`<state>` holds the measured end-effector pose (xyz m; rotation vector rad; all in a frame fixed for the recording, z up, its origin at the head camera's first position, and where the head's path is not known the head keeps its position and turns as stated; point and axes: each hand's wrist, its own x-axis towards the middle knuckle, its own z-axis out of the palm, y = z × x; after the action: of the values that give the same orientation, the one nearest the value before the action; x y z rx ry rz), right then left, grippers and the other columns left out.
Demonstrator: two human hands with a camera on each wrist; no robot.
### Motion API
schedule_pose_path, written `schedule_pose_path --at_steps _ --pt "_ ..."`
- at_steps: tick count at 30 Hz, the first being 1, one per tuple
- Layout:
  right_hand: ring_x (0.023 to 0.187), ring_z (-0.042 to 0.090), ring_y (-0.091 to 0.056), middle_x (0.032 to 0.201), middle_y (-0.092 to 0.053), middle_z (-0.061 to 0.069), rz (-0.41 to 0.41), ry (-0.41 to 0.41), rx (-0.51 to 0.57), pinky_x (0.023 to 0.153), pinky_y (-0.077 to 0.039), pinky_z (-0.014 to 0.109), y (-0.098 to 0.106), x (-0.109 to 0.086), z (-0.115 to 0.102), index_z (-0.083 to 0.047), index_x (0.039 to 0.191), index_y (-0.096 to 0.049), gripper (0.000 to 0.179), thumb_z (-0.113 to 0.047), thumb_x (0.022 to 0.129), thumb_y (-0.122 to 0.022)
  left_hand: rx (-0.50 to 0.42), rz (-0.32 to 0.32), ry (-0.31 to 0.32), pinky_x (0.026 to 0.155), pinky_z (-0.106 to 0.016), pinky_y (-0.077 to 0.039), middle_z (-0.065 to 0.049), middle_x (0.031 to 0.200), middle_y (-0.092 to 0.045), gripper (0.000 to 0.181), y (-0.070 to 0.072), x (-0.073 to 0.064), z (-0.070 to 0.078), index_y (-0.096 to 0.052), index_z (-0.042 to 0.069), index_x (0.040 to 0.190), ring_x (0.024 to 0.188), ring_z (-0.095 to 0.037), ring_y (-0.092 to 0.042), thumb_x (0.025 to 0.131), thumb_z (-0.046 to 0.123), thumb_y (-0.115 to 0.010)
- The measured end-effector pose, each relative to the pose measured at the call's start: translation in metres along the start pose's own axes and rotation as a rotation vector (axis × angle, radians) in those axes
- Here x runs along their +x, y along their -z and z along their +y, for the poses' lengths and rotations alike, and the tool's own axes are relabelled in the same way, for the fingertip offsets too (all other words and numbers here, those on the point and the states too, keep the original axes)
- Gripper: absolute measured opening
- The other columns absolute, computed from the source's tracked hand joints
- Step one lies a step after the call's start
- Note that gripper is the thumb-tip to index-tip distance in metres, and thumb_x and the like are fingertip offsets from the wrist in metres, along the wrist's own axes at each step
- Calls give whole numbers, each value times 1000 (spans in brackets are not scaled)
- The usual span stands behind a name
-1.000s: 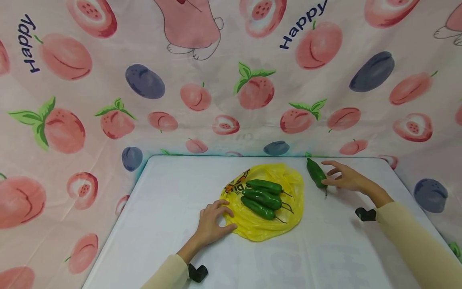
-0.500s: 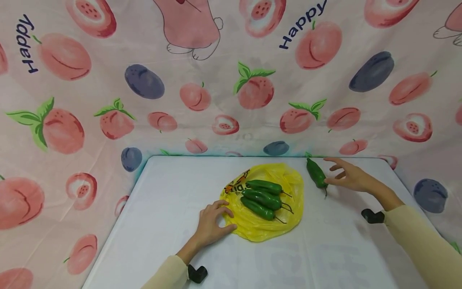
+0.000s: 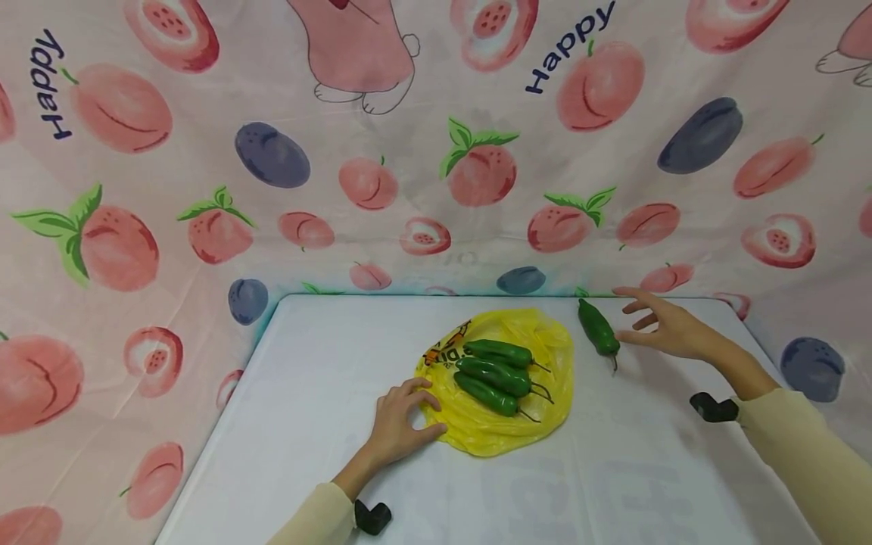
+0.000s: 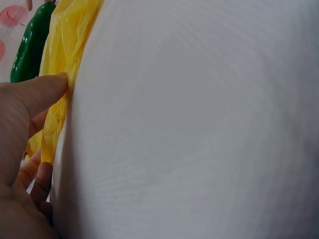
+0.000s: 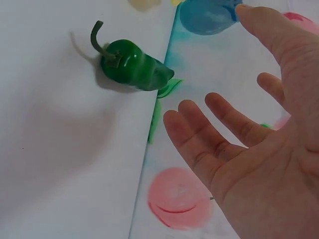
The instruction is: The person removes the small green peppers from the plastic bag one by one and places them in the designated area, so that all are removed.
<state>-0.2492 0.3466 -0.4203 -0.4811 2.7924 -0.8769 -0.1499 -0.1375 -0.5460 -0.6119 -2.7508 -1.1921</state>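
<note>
On a yellow plastic bag [image 3: 477,439] lie 3 green peppers [image 3: 493,377] side by side, stems toward the right. My left hand [image 3: 398,424] rests at the bag's left edge, its thumb and fingertips touching the plastic. In the left wrist view the thumb [image 4: 47,89] lies against the crumpled bag [image 4: 65,50]. Another green pepper [image 3: 598,327] lies alone on the table near its back edge. Beside it, my right hand [image 3: 671,329] hovers with spread fingers and holds nothing. The right wrist view shows a gap between this pepper [image 5: 132,64] and the hand [image 5: 264,144].
A white table [image 3: 306,363] carries everything. Right behind its back edge hangs a pink cloth [image 3: 409,151] printed with peaches and plums, which also covers the sides. A black device [image 3: 714,407] is on the right wrist and another black device [image 3: 372,518] on the left.
My right hand has drawn back to the right, away from the lone pepper, and its fingers have spread a little. The left hand, the bag and the peppers have stayed in place.
</note>
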Motion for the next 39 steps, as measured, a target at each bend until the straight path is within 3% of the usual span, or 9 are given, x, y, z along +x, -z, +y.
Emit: schedule_pose_path --at_steps 16,23,32,39 --pt "112 42 -64 137 -56 27 19 53 4 89 -54 58 5 -3 -17 -17 160 -30 86 -29 92 -79 8 -6 14 91 -52 -30 -4 137 -60 24 -1 0 0 -70 24 98 117 -28 -53 82 32 -87" --pt "113 42 -63 137 -56 27 3 62 16 88 -56 54 6 0 -32 -17 159 -31 86 -36 90 -80 9 -7 19 91 -52 -30 -3 137 -60 25 -1 0 1 -70 24 98 117 -27 -52 82 31 -87" --pt "109 37 -65 136 -58 22 -9 141 18 84 -59 42 0 10 -53 -19 157 -36 82 -34 90 -81 14 -5 14 91 -52 -30 -3 138 -59 24 -1 -1 0 -70 25 99 117 -28 -52 82 32 -86" --pt "104 30 -66 133 -60 19 -20 223 29 84 -59 45 -11 21 -64 -19 156 -38 81 -30 89 -83 27 -2 20 91 -52 -31 -3 138 -59 24 -2 0 1 -70 26 98 119 -29 -52 81 33 -87"
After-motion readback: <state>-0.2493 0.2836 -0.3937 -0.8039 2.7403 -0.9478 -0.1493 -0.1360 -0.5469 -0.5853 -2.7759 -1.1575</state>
